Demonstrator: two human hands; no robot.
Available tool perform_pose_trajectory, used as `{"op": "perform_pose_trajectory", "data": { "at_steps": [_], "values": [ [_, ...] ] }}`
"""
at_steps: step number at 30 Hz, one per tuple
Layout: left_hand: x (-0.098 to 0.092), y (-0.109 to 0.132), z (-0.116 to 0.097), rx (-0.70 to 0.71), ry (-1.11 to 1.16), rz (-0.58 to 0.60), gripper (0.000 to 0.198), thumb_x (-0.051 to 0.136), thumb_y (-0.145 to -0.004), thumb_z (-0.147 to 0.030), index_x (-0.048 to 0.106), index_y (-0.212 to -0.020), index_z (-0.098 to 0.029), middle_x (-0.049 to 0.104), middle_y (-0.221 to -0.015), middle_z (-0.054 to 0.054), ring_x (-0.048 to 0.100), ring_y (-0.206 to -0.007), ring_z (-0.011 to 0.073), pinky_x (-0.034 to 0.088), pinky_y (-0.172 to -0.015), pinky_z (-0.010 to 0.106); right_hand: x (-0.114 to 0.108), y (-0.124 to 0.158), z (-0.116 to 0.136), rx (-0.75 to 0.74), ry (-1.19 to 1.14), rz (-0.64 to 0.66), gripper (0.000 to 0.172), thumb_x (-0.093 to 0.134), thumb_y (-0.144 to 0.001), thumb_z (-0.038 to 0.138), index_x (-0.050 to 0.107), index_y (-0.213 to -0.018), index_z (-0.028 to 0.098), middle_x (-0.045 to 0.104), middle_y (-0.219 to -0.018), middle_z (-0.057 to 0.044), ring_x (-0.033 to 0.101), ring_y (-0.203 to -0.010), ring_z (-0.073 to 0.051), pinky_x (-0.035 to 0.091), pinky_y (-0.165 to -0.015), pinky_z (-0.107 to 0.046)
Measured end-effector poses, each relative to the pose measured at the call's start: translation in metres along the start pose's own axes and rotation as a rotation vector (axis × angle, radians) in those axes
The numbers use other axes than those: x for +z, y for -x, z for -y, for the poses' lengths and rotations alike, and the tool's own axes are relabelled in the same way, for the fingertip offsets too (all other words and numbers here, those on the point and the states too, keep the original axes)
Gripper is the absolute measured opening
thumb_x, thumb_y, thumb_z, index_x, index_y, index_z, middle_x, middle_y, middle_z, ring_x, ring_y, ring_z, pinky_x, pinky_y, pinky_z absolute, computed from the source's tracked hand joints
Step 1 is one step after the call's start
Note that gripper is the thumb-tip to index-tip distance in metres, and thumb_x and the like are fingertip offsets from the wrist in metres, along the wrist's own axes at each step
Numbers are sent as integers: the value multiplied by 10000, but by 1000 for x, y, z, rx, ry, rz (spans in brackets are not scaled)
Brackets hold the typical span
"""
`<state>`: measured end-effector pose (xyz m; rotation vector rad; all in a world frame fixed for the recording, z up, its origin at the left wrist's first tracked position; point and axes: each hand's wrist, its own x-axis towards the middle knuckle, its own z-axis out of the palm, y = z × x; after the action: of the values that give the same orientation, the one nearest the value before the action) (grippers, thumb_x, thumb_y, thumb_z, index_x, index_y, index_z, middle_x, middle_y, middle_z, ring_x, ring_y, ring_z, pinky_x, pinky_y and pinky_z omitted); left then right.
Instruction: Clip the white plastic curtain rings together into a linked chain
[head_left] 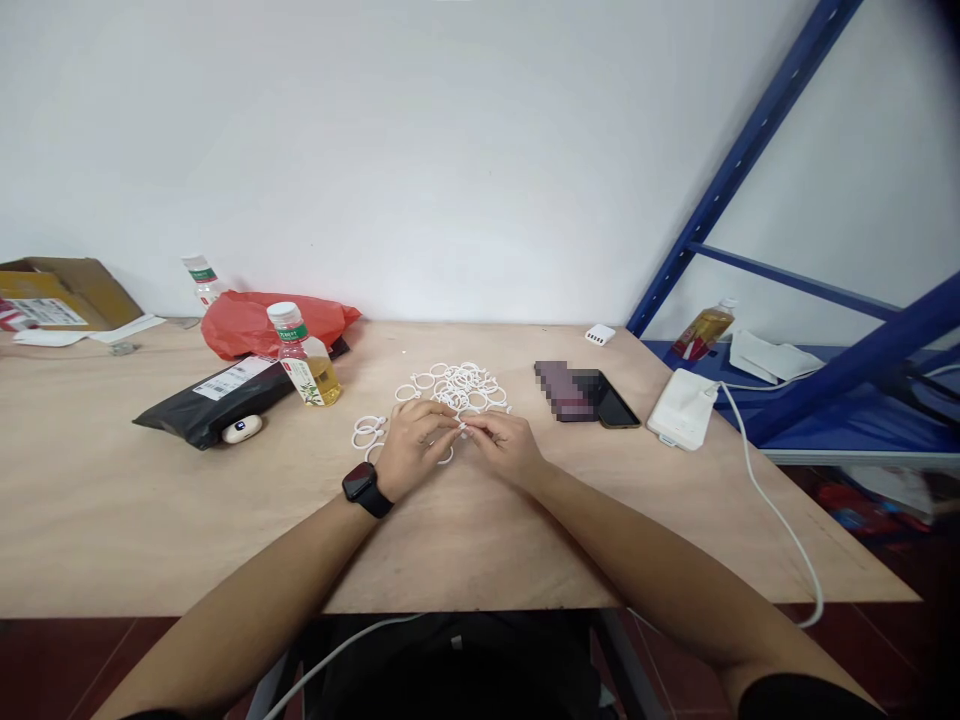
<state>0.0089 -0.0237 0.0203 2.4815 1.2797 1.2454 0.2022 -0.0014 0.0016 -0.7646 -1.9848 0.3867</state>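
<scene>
A: Layout, largest first?

B: A pale wooden surface (465, 550) carries everything in hand. Over its middle meet the left hand (411, 445), wearing a black watch (362, 484), and the right hand (510, 448), presumably to share one working point within easy reach.

A: Their state?

B: Fingertips closed, both pinching one small white plastic piece (462, 427) from opposite sides, probably because it is too slight to steady singly. Fingers hide whether it is a whole ring.

A: Stock?

B: A heap of thin white plastic rings (466, 379) lies just beyond the hands, likely for a short reach. A few loose white rings (367, 431) lie left of the left hand.

A: Surroundings, obstructions?

B: Right: a blue metal rack (724, 190). Left: a crumpled red plastic bag (247, 325), a flat black plastic parcel (217, 412), and a clear bottle of yellow drink (309, 365), which could be knocked. Right again: a white rectangular device (681, 410) whose white cable (753, 487) passes the front edge, a possible snag; then a dark phone (613, 402). Smallest: a rounded white case (242, 429) beside the parcel. The left hand obscures some rings.
</scene>
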Motion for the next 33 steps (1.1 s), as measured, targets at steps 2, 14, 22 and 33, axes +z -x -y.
{"op": "perform_pose_trajectory", "data": {
  "at_steps": [2,14,22,33],
  "values": [
    [0,0,-1,4,-3,-1,136,600,-916,-332,703,-909,-243,720,-1022,40,613,-1011,206,409,-915,406,0,0,0,8,11,-12,150,582,-920,270,722,-968,244,754,-885,-34,693,-779,-170,539,-735,-298],
    [-3,-2,-7,22,20,15,138,565,-925,-290,675,-879,-221,729,-960,34,630,-966,195,389,-927,400,2,4,5,47,46,-31,135,599,-899,283,714,-873,217,722,-765,-31,659,-691,-163,510,-670,-276],
    [-6,-3,3,29,33,99,136,536,-935,-310,637,-963,-223,700,-1118,42,603,-1093,198,371,-982,389,4,2,0,97,17,-14,141,608,-899,292,734,-890,230,736,-771,-8,655,-669,-140,498,-666,-251],
    [-9,-3,27,-140,-216,264,196,482,-872,-221,677,-895,-213,716,-960,34,606,-945,212,323,-942,438,-26,-8,-32,220,254,85,172,554,-898,192,711,-966,211,724,-965,-37,654,-875,-163,473,-799,-272]
  ]
}}
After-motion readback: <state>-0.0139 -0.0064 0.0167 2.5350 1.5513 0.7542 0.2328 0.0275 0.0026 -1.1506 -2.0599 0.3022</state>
